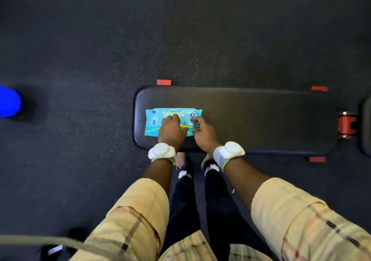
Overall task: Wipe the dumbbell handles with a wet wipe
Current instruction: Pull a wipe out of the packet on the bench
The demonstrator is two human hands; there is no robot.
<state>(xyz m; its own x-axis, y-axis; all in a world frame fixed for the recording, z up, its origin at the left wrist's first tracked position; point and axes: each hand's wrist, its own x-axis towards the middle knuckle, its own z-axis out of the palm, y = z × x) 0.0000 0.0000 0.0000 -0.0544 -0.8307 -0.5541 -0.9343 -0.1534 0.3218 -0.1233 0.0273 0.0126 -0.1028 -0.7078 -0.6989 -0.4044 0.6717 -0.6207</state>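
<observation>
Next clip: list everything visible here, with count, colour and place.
bench pad: one, black, centre frame
wet wipe pack: one, teal, on the bench pad near its left end
red frame parts: four, red, around the pad's edges
blue object: one, blue, left edge, cut off
floor: one, dark speckled, all around
wrist bands: two, white, one per wrist
left hand: one, resting on the pack
right hand: one, pinching the pack near its right end

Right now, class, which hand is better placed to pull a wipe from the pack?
Right. The right hand pinches at the pack near its right end, seemingly the flap; the left hand lies on it, steadying it on the bench.
</observation>
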